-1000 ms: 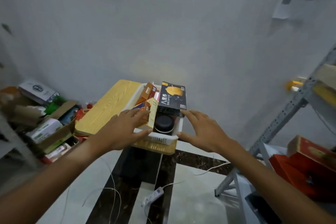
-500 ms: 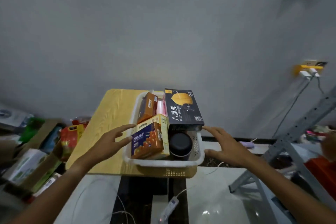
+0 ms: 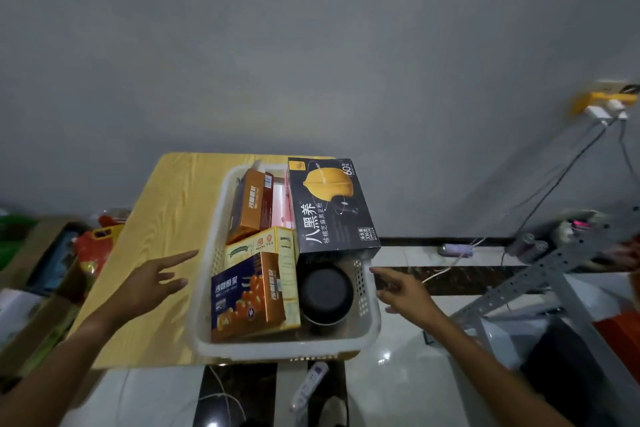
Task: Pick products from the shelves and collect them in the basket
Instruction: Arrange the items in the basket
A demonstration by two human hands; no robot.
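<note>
Now that both hands have been drawn apart, the left hand (image 3: 147, 286) and right hand (image 3: 403, 293) are held open and empty beside the basket (image 3: 277, 347), filled at the table's (image 3: 166, 204) right edge.

Your picture is dim and a bit grey — the wall (image 3: 311, 45) is unevenly lit. The glossy floor (image 3: 398, 374) shows small glare spots, and the wide lens bends and blurs the edges.
</note>
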